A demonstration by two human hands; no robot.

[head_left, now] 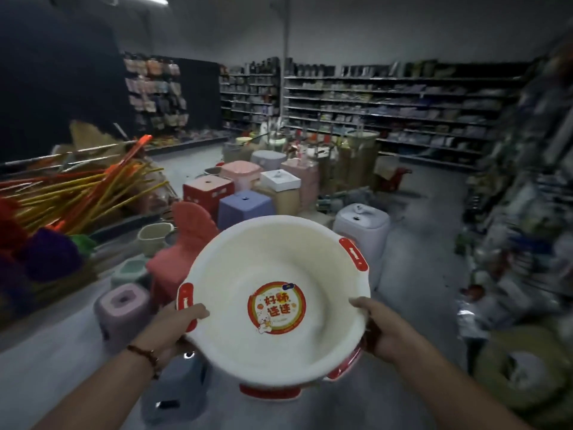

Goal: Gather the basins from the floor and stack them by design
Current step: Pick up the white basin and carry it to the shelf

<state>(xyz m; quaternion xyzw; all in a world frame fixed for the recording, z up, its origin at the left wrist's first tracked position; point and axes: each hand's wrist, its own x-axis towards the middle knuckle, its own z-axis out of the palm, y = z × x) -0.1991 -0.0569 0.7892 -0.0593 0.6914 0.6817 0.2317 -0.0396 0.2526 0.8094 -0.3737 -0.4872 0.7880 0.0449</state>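
A person holds a big white basin [279, 293] up in front, w/ both hands, above the floor [412, 249]. The basin tips toward the camera, so its inside shows. In the middle of the inside sits a round red sticker [277, 307] w/ writing and a small cartoon animal.

The basin has red handles on its rim. 1 red handle [353, 254] is at the upper right. Another is on the left, and the left hand [183, 321] grips the rim right there, thumb curled over the edge onto the inside, fingers hidden under the basin. A bead bracelet [145, 356] is on that wrist. The right hand [376, 324] grips the rim on the right side, thumb on top of the edge, the rest wrapped behind. More red bits [269, 391] stick out below the basin at the bottom, so it looks like more than 1 basin nested together, but I can't tell how many.

Behind the basin stand lots of plastic stools: a pink chair [183, 252], a purple stool [245, 206], a red stool [207, 189], a lilac stool [122, 308] at the left. A pile of brooms [77, 193] w/ yellow and orange sticks lies on the left. Shelves [387, 107] full of stuff fill the back wall, all blurry and dim.
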